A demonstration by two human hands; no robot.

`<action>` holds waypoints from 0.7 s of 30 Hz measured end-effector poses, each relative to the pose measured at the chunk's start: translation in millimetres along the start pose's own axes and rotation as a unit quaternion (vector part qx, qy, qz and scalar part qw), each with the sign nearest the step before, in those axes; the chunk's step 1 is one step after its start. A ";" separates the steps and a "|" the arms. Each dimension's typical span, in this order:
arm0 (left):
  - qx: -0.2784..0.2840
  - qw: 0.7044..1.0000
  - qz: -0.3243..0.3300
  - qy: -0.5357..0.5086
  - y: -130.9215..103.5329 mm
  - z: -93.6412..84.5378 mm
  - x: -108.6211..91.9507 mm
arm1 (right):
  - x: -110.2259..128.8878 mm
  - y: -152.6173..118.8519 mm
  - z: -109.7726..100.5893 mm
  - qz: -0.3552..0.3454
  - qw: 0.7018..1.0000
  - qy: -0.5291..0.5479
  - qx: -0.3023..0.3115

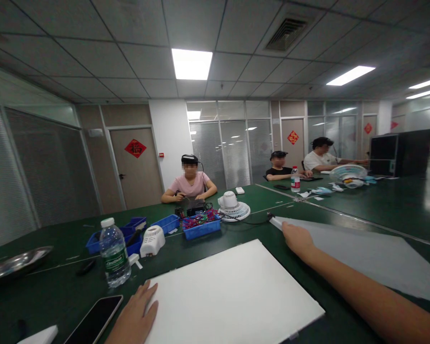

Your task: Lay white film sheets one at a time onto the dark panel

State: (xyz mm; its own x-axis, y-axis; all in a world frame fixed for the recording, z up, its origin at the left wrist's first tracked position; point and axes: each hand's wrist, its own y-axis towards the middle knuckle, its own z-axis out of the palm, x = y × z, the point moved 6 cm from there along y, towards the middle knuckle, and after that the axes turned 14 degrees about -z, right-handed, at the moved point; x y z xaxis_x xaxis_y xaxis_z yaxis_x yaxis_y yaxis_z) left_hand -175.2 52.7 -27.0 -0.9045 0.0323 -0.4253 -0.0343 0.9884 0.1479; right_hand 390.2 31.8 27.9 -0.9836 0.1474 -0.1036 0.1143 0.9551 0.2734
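Note:
A large white board [232,296] lies flat on the green table in front of me. My left hand [139,310] rests at its left edge, fingers stretched out and slightly apart. Off to the right, my right hand [298,240] has its fingers closed at the near-left corner of a translucent whitish sheet [358,253], which stretches away to the right along the table. A dark clip-like piece [270,216] sits at that corner, just past my fingertips. My right fingertips are partly hidden by the hand itself.
Near my left hand are a smartphone [94,321] and a water bottle [115,253]. Farther out stand a white plastic housing [152,240], a blue bin [202,231] of wires and a white fan [235,211]. A metal dish [16,265] sits far left. Several people sit across the table.

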 end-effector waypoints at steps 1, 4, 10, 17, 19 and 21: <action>-0.004 1.000 0.001 -0.001 1.2 0.4 1.2 | -4.3 -0.1 -2.1 0.010 1.000 -0.007 0.004; -0.013 1.000 0.003 -0.005 4.4 1.2 3.7 | -10.5 -0.8 -7.2 0.034 0.999 -0.029 0.021; 0.004 1.000 0.001 0.021 1.1 -2.7 -1.5 | 11.2 -3.7 -13.2 0.010 0.999 -0.041 0.027; 0.029 0.998 -0.014 0.060 -5.5 -6.4 -10.3 | 60.8 -3.3 6.1 -0.069 0.997 -0.006 0.027; 0.033 0.997 -0.016 0.064 -5.8 -6.4 -11.5 | 66.8 0.4 10.5 -0.086 0.996 0.007 0.025; 0.034 0.997 -0.016 0.065 -5.4 -6.4 -11.9 | 68.3 4.8 13.0 -0.105 0.994 0.023 0.021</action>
State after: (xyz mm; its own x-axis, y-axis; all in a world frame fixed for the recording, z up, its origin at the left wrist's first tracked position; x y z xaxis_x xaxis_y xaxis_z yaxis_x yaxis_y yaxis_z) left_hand -167.0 46.0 -17.0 -0.9509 -0.0142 -0.3091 -0.0389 0.9965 0.0738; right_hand 325.4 49.8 9.8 -0.9916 -0.0669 -0.1107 -0.0890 0.9738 0.2093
